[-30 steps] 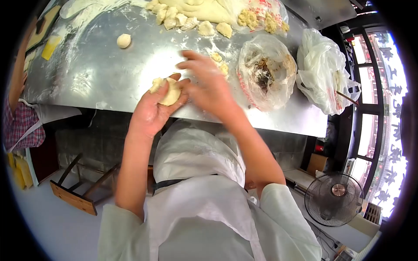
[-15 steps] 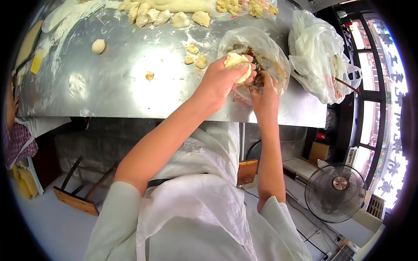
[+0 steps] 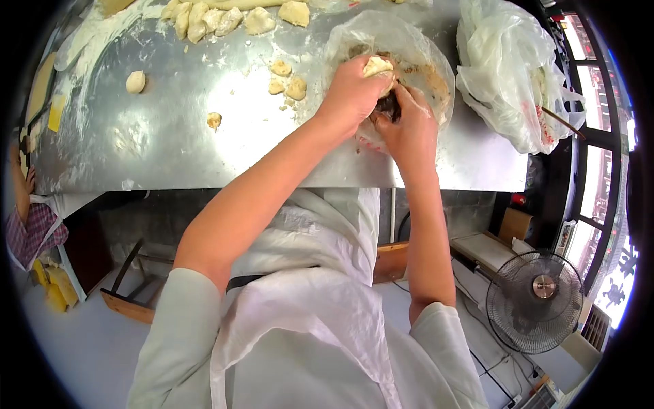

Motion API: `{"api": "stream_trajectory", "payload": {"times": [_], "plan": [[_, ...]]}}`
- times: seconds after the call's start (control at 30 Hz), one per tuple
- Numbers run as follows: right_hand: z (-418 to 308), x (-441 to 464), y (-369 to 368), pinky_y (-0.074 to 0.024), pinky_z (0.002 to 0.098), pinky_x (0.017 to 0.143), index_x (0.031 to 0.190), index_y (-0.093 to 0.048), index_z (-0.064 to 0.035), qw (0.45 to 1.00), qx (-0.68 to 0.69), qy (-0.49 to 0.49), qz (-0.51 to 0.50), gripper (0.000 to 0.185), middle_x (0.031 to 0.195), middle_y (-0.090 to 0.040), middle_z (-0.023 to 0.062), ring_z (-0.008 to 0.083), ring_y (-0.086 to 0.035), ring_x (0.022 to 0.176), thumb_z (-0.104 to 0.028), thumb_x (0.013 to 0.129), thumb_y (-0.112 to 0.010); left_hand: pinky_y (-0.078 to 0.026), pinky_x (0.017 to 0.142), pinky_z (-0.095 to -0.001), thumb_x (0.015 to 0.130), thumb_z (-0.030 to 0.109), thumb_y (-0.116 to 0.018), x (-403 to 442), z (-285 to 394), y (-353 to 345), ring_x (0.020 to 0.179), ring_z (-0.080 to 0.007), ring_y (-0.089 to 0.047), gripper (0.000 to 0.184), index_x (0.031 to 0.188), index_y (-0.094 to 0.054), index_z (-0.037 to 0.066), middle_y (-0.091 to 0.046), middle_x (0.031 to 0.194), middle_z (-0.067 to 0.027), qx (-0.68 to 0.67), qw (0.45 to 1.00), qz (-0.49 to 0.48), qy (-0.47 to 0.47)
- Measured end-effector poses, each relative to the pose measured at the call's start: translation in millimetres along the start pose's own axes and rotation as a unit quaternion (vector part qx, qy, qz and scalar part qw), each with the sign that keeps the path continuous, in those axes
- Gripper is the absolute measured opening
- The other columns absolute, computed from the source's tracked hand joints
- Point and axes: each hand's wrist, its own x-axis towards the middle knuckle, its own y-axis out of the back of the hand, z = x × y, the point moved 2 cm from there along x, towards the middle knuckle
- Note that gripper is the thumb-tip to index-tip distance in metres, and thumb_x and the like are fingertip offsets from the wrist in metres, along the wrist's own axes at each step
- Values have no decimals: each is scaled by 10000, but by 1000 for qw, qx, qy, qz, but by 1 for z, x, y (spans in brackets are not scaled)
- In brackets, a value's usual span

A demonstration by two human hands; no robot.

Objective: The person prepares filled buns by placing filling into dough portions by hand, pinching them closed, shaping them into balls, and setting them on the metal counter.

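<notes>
Over the open plastic bag [image 3: 432,58] of dark filling, my left hand [image 3: 354,92] is closed round a piece of pale dough [image 3: 377,66]. My right hand [image 3: 412,126] touches it from the right, fingers pinched together on some dark filling [image 3: 388,108] beside the dough. The fingers hide part of the filling and of the dough. Small yellowish lumps [image 3: 296,88] lie on the metal table [image 3: 259,146] to the left of the bag.
Several dough pieces [image 3: 259,21] line the table's far side. A round dough ball [image 3: 136,82] and a small crumb [image 3: 214,120] sit at the left. Another plastic bag [image 3: 504,75] with a stick stands right. A co-worker's hand [image 3: 30,180] shows at far left; a fan [image 3: 535,302] stands lower right.
Both hands moved right from the table's middle to the bag, the left carrying the dough. A small crumb now shows on the table. Since half a second ago, the right fingers came up against the left hand.
</notes>
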Motion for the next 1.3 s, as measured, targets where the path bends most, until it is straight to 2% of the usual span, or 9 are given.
{"api": "stream_trajectory", "payload": {"times": [0.33,0.43,0.53,0.63,0.73,0.83,1.03,1.17,1.3], "plan": [[4,-4,-17,-561,442,840,1105,-729,-25,990,112,-77,41,383,1068,-694,178,370,-689,931,-122,737,-770,-527,913,-311,987,61,-634,1,-13,8,1012,-167,-673,294,1259,-657,-48,-731,1132,-95,215,976,18,-45],[4,-1,-6,-553,352,785,1096,-728,-13,973,166,-156,-26,335,983,-703,121,232,-666,812,-146,794,-783,-529,916,-301,989,60,-636,-1,-10,13,1030,-175,-685,276,1245,-669,-39,-735,1146,-99,158,983,49,-75],[8,-1,-9,-563,419,827,1059,-726,-34,978,168,-122,-7,340,1050,-706,162,347,-691,904,-153,745,-776,-549,921,-388,937,76,-639,-20,2,4,1004,-296,-733,267,1171,-716,-26,-765,1080,-179,130,978,59,-151],[8,-4,-17,-561,417,824,1042,-726,-37,991,102,-75,45,329,1015,-707,156,340,-690,893,-156,739,-771,-554,938,-384,941,59,-632,-34,-9,6,1044,-332,-733,263,1182,-713,-7,-761,1106,-190,258,950,69,-159],[4,-5,-19,-564,427,806,1015,-731,-39,992,93,-46,74,315,996,-709,153,349,-690,877,-155,726,-771,-533,913,-292,982,51,-631,-38,-16,9,1009,-161,-693,279,1250,-702,19,-755,1119,-97,293,943,63,-145],[11,-6,-24,-566,413,771,990,-731,-43,987,125,-34,93,311,965,-701,144,322,-677,806,-161,706,-778,-551,915,-346,966,33,-629,-42,-27,11,1033,-244,-730,288,1245,-701,20,-764,1132,-141,314,928,63,-191],[26,-4,-16,-537,281,721,974,-707,-17,967,245,-69,-2,262,927,-681,28,112,-628,745,-83,729,-770,-557,922,-375,952,23,-628,-43,-38,8,1055,-324,-739,312,1256,-697,38,-749,1155,-191,358,897,78,-246],[40,-6,-15,-551,262,823,1104,-664,-3,832,548,-85,-30,238,1022,-682,22,117,-653,878,58,880,-718,-567,863,-369,950,37,-635,-49,-26,7,1016,-324,-740,321,1265,-694,53,-748,1149,-192,358,917,74,-161],[52,-14,-13,-542,312,973,1217,-584,15,741,658,-133,3,305,1135,-676,96,162,-662,1018,55,937,-699,-572,794,-338,972,74,-643,-42,-30,13,968,-242,-735,307,1274,-693,53,-762,1102,-150,320,928,81,-171]]}}
